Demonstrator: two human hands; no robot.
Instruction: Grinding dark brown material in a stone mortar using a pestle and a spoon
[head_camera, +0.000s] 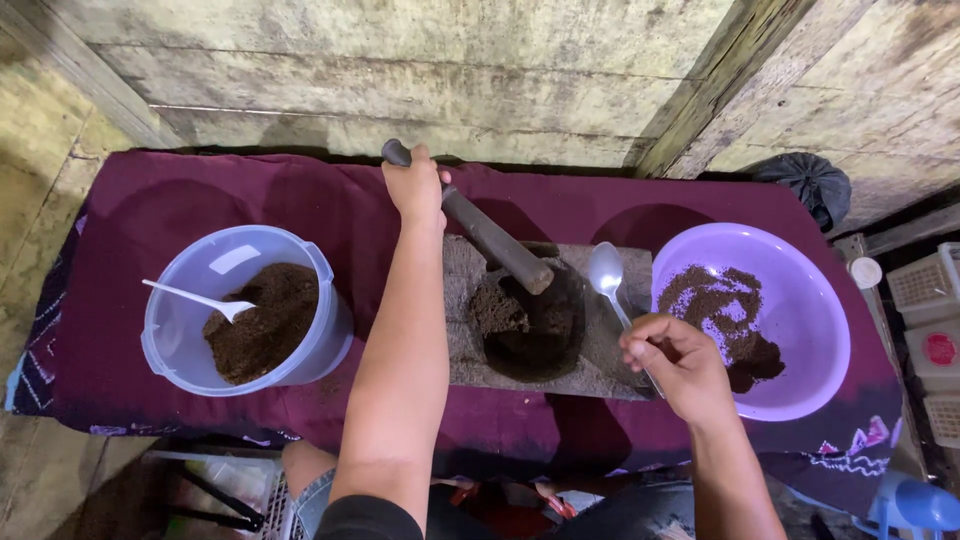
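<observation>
Rough plank wall behind, and a low table under a dark maroon cloth (150, 215) that fills most of the view. In the middle sits a grey stone mortar block (590, 365) w/ a hollow of dark brown ground powder (500, 310).

Left hand (415, 185) is wrapped tight round the top of the stone pestle (495, 240), which slants down so its head rests at the hollow's far rim. Right hand (675, 365) is curled narrow on the handle of a metal spoon (606, 272); the bowl of the spoon lies on the block's flat right side, just beside the hollow.

Left of the block: clear plastic tub (165, 345) part full of the same brown stuff, white plastic spoon (195, 298) stuck in it. Right: purple basin (820, 340) w/ a thinner scatter of powder.

Risks, as I judge them:
- Pestle is tilted and held only at the top; a hard push could skid it over the rim and throw powder onto the cloth.
- Spoon bowl is close to the pestle's path, so they could knock.
- Basin sits near the table's right end; a nudge from the right arm might shift it.

Hard to see: the spoon handle is buried in the fist, and the hollow's depth is lost in shadow. The black bundle at upper right is prob. a bag, can't be sure. The table legs and the clutter below are cut off.
</observation>
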